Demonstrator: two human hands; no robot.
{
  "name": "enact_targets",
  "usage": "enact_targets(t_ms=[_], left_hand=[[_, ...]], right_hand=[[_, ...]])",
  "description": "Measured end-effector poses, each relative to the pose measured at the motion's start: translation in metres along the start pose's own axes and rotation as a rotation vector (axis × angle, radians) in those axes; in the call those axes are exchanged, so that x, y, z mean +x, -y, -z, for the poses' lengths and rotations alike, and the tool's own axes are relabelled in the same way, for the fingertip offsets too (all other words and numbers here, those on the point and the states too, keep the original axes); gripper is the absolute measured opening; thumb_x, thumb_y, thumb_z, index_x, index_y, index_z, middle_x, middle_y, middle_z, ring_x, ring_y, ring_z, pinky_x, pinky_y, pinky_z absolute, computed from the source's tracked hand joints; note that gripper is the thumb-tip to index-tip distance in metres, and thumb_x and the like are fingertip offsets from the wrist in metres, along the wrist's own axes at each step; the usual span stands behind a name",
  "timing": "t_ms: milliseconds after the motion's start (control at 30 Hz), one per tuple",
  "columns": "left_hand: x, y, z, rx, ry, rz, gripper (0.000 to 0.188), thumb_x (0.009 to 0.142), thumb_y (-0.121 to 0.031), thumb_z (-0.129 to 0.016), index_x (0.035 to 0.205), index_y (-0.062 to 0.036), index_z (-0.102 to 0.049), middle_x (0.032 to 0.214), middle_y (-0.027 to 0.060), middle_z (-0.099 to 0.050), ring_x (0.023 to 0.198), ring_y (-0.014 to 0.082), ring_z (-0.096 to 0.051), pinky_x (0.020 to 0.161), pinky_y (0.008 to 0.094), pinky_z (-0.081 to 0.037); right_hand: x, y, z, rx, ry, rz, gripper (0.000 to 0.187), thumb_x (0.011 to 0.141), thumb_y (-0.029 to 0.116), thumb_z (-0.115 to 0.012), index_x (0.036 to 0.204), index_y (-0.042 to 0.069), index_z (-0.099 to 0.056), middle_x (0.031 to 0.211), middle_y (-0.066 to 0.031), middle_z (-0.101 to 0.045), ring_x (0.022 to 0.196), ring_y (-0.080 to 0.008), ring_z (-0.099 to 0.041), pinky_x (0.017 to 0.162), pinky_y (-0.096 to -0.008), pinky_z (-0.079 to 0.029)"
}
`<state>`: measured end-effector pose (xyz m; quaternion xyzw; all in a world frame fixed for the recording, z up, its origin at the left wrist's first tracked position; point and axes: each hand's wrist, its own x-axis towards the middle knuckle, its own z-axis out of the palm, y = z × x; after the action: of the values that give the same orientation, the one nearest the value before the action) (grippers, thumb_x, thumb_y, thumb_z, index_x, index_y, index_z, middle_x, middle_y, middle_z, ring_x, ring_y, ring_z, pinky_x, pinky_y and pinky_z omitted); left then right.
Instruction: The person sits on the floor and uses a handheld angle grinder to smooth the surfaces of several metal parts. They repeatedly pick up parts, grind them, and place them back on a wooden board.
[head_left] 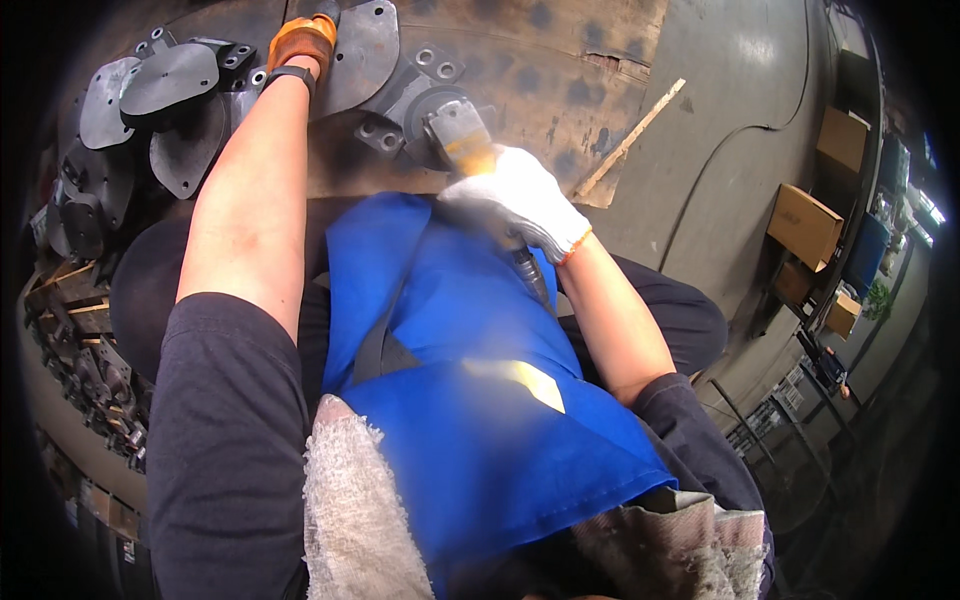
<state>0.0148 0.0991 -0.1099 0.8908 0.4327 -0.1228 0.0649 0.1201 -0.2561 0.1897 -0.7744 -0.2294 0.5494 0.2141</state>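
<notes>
1. The left hand [303,45], in an orange glove, is lying at 11 o'clock, meeting the left edge of a rounded metal plate [366,58]; whether its fingers are closing around that edge, I cannot tell.
2. The right hand [520,196], in a white glove with an orange cuff edge, is clasping a power grinder [460,138] just past 12 o'clock.
3. The grinder's head is pointing toward 11 o'clock, its round disc overlapping a bracket with paired holes [381,136]; whether disc and metal are touching, I cannot tell.
4. The plate is sitting at 11 o'clock on the stained worktop [560,95], the bracket adjoining its lower right side.
5. At 10 o'clock, more metal plates [170,80] are overlapping one another in a heap.
6. A thin wooden strip [632,138] is lying slantwise between 1 and 2 o'clock, and a dark cable [703,160] is curving across the floor at 2.
7. Between 2 and 3 o'clock, a cardboard box [804,228] is standing near a shelf.
8. A blue apron [470,310] is covering the person's lap.
</notes>
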Motion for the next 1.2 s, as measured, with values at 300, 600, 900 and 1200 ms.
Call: enact_targets(t_ms=[300,600,900,1200], left_hand=[[0.009,0.005,-0.014,-0.142,-0.021,0.057,0.066,0.097,-0.059,-0.029,0.126,-0.0100,-0.063,0.130,0.0180,-0.059,0.125,0.0370,-0.052,0.105,0.0446,-0.040],[0.006,-0.001,-0.015,-0.144,-0.070,0.088,0.068,0.097,-0.061,-0.026,0.126,-0.0125,-0.063,0.129,0.0170,-0.060,0.124,0.0374,-0.053,0.104,0.0454,-0.041],[0.004,-0.001,-0.012,-0.126,-0.079,0.082,0.058,0.097,-0.055,-0.030,0.119,-0.0157,-0.067,0.125,0.0158,-0.063,0.120,0.0354,-0.057,0.100,0.0450,-0.045],[-0.044,-0.044,0.089,0.073,0.077,-0.002,0.029,0.091,-0.020,-0.052,0.111,-0.0143,-0.072,0.108,0.0087,-0.072,0.100,0.0261,-0.069,0.084,0.0430,-0.056]], right_hand=[[-0.002,0.003,-0.009,0.007,0.062,-0.021,0.049,0.069,0.045,-0.078,0.096,0.004,-0.069,0.085,-0.0143,-0.071,0.078,-0.0280,-0.067,0.074,-0.0362,-0.052],[-0.005,0.009,-0.013,-0.176,0.068,0.000,0.051,0.071,0.044,-0.076,0.100,0.004,-0.069,0.091,-0.0174,-0.071,0.088,-0.0334,-0.068,0.079,-0.0380,-0.051],[-0.005,0.010,-0.020,-0.168,0.062,0.012,0.051,0.070,0.044,-0.076,0.101,0.003,-0.069,0.091,-0.0178,-0.071,0.086,-0.0331,-0.068,0.079,-0.0379,-0.051],[-0.003,0.010,-0.017,-0.076,0.027,-0.034,0.047,0.069,0.037,-0.081,0.097,0.003,-0.068,0.072,-0.0092,-0.066,0.061,-0.0178,-0.062,0.061,-0.0313,-0.050]])
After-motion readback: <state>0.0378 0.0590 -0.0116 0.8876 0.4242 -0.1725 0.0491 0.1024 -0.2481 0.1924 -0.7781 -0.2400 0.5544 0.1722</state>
